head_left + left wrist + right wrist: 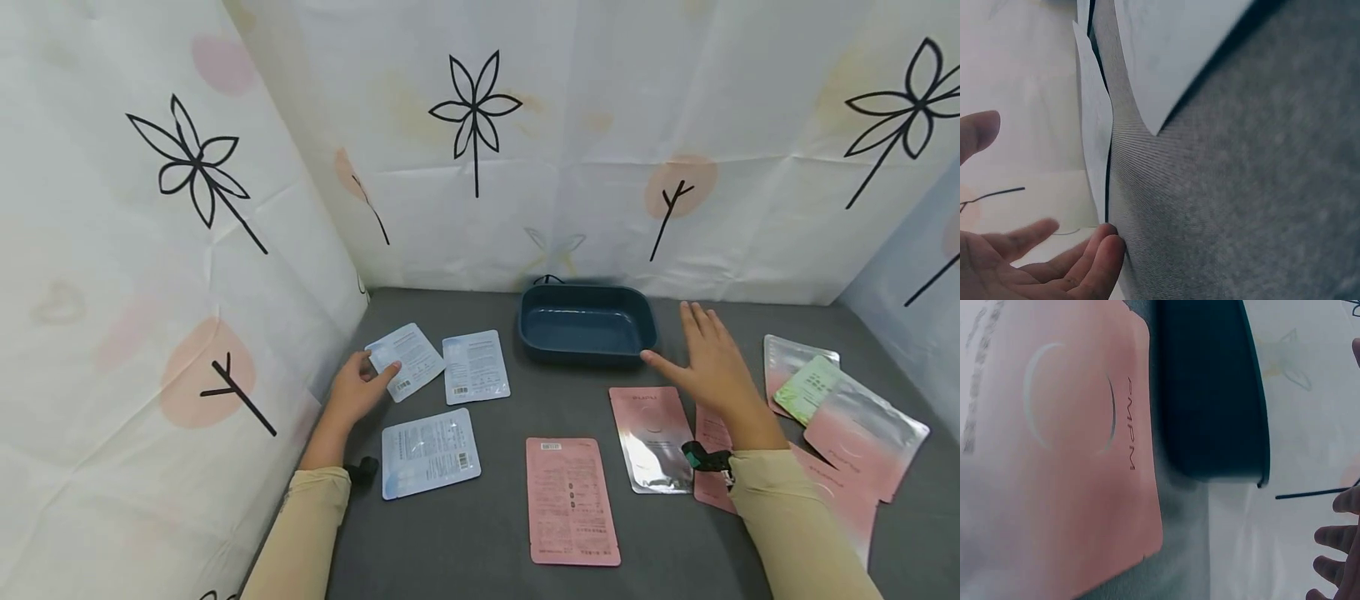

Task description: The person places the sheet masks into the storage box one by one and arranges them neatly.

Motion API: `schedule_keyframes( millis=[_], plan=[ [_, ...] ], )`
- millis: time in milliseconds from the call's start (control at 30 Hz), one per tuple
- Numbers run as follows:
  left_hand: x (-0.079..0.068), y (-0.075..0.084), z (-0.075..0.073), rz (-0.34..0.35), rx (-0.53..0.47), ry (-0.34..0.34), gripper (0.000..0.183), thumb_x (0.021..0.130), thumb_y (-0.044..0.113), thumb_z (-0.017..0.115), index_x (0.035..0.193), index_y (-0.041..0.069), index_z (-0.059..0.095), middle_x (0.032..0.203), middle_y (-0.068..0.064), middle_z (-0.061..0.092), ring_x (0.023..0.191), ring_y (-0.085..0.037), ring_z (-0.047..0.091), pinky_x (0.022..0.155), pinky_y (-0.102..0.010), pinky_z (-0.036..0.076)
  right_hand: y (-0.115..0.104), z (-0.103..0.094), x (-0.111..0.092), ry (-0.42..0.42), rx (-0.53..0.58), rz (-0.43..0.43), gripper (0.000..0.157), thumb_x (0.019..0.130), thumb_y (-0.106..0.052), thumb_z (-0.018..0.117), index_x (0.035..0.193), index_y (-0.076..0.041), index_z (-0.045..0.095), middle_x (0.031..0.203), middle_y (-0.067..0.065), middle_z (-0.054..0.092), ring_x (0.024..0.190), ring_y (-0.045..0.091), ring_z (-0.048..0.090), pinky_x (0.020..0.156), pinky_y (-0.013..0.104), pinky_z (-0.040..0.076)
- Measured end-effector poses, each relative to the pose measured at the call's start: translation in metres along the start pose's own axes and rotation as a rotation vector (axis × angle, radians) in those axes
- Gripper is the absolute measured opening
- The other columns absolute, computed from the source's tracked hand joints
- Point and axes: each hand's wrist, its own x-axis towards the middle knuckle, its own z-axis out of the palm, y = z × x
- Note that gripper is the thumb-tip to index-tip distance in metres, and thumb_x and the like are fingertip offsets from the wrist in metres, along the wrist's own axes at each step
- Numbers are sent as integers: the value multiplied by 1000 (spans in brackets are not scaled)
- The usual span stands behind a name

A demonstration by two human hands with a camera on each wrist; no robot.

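At the left, my left hand point(358, 390) is at the edge of a pale blue sheet-mask packet point(408, 358). In the left wrist view the fingertips point(1110, 250) meet the cloth by that packet's edge, and the thumb point(982, 134) stands apart from it. Two similar packets lie close by, one to the right point(476, 367) and one nearer point(431, 452). My right hand point(712, 371) is spread with straight fingers, holding nothing. Its thumb tip is near the right end of the dark blue tray point(587, 358); whether they touch I cannot tell.
A pink packet point(572, 500) lies front centre, and a pink-and-silver one point(652, 437) lies below the tray. More packets overlap at the right, among them a green one point(806, 387) and a pink-silver one point(866, 433). Patterned cloth point(600, 208) encloses the grey table.
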Motion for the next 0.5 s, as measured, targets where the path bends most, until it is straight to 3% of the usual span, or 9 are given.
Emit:
schedule_keyframes(
  millis=[200,500],
  plan=[
    [7,-1,-2,-67,-26,-18,97,101,56,65,168,3,20,166,-34,34,148,-49,45,119,-62,43,-10,6,16,-20,10,-6,115,98,-71,60,170,1,5,175,32,8,160,57,8,125,77,13],
    [18,8,-1,-103,-55,9,95,101,54,63,166,-2,23,159,-33,41,147,-46,45,119,-60,42,-14,13,35,-27,-23,-39,116,97,-72,59,169,3,9,173,35,13,159,57,14,127,73,14]
  ],
)
